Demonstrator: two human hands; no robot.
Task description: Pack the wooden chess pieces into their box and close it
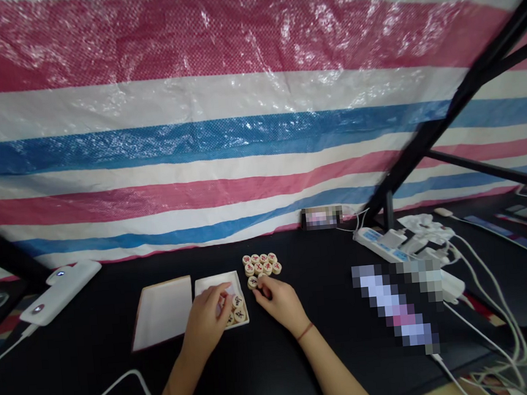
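Note:
My left hand (212, 316) reaches over a small white box (244, 297), its fingers curled down inside. Several round Chinese chess pieces (239, 314) with black characters lie in the box by the fingertips. Whatever those fingers may grip is hidden. To the right of the box, my right hand (279, 300) has its thumb and fingers closed around a pale chess piece (261, 278), partly covered by the hand. A black-lettered piece (252, 282) sits just left of it. Behind stand rows of stacked red-lettered pieces (259, 268).
An open box lid (163, 314) lies left of the box. A white power strip (64, 292) stands far left, and another strip (378, 243) with plugs and cables is at right. A blurred-out device (395, 309) lies nearer. A striped sheet (193, 136) hangs behind the black table.

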